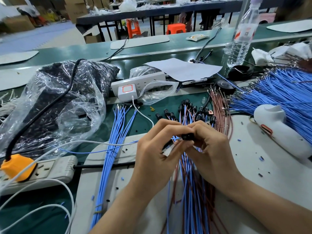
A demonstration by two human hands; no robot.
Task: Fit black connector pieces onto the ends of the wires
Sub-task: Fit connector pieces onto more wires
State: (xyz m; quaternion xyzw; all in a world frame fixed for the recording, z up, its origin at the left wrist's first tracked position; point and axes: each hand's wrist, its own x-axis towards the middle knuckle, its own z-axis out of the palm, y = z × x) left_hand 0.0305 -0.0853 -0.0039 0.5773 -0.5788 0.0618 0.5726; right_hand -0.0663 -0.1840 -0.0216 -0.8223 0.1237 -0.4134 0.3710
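A small black plastic connector piece is pinched in the closed right hand; a thin blue wire, gripped by the closed left hand, meets its opening. Misalignment could bend the wire's terminal.

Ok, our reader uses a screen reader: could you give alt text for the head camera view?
Two bare hands meet over a workbench: the right hand pinches a black connector while the left hand feeds a blue wire into it. Finished connectors, loose blue wires and a power strip surround them.
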